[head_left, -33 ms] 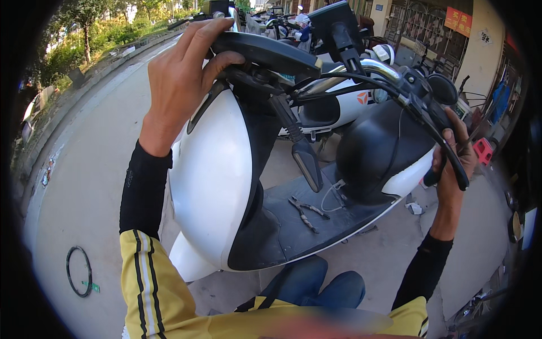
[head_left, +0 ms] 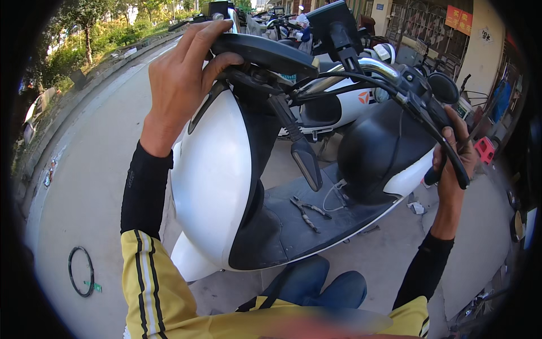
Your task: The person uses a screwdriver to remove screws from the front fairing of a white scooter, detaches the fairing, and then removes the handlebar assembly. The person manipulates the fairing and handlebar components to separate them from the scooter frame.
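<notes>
A white and black scooter (head_left: 214, 175) stands in front of me. My left hand (head_left: 175, 82) grips the far left end of a dark, curved panel (head_left: 271, 53) at the top of its front, fingers over it and thumb beneath. On the right, my right hand (head_left: 457, 152) is closed around the handlebar end, by the black brake lever (head_left: 446, 150); the grip is mostly hidden. Chrome handlebar (head_left: 381, 68) and black cables run between the hands. A black, elongated lamp (head_left: 306, 166) hangs on a ribbed stalk below the panel. Pliers (head_left: 301, 207) lie partly spread on the footboard (head_left: 271, 237).
A black phone holder (head_left: 339, 34) rises by the handlebar. Behind stands another white scooter (head_left: 339, 107). A black ring (head_left: 70, 271) lies on the pavement at left, a red stool (head_left: 484, 150) stands at right. A loose thin pale cable (head_left: 326, 199) sits near the pliers.
</notes>
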The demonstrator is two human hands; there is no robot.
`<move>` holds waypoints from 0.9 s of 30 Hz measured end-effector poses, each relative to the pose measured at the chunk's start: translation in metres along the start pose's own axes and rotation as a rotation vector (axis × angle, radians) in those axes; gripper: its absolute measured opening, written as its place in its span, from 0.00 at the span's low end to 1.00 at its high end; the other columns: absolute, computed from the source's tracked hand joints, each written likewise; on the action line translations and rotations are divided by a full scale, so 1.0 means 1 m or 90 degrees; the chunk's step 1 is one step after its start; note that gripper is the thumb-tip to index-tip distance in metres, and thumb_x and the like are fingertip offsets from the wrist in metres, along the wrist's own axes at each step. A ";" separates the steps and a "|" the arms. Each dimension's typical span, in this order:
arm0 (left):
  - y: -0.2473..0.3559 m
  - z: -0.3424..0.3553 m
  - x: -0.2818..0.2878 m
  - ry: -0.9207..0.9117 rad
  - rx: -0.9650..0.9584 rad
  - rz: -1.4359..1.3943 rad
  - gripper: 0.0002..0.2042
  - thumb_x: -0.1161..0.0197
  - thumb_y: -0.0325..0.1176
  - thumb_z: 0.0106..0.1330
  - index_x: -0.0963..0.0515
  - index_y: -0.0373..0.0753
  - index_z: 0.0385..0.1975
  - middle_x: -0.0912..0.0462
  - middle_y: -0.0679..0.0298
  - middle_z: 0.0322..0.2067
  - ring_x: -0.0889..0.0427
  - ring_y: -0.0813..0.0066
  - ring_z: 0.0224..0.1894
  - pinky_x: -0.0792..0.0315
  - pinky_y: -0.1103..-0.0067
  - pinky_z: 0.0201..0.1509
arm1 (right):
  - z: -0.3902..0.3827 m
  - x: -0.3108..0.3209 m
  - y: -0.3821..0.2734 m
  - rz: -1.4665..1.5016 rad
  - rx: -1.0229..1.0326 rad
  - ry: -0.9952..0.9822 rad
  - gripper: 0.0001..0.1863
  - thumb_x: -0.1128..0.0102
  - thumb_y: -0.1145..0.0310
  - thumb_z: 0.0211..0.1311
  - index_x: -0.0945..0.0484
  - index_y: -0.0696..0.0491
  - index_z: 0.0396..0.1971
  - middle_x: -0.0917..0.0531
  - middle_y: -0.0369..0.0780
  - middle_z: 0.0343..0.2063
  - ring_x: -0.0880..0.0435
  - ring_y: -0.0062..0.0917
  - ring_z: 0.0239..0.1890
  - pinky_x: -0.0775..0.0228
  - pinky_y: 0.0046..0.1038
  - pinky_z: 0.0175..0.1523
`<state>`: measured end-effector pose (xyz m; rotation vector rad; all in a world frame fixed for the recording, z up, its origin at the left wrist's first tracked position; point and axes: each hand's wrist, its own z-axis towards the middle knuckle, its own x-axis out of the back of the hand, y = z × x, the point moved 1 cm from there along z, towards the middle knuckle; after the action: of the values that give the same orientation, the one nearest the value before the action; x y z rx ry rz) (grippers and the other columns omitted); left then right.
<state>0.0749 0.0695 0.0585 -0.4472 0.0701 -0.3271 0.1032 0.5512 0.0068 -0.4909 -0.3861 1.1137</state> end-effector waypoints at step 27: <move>0.026 0.006 0.019 -0.203 0.169 -0.043 0.27 0.26 0.27 0.66 0.28 0.38 0.64 0.14 0.57 0.55 0.11 0.62 0.40 0.17 0.70 0.45 | 0.006 -0.016 0.013 0.030 0.128 0.018 0.18 0.32 0.66 0.74 0.14 0.52 0.59 0.16 0.36 0.51 0.28 0.09 0.26 0.40 0.15 0.26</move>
<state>0.1017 0.0878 0.0528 -0.2335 -0.2968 -0.3223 0.0835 0.5424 0.0036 -0.3398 -0.2361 1.1760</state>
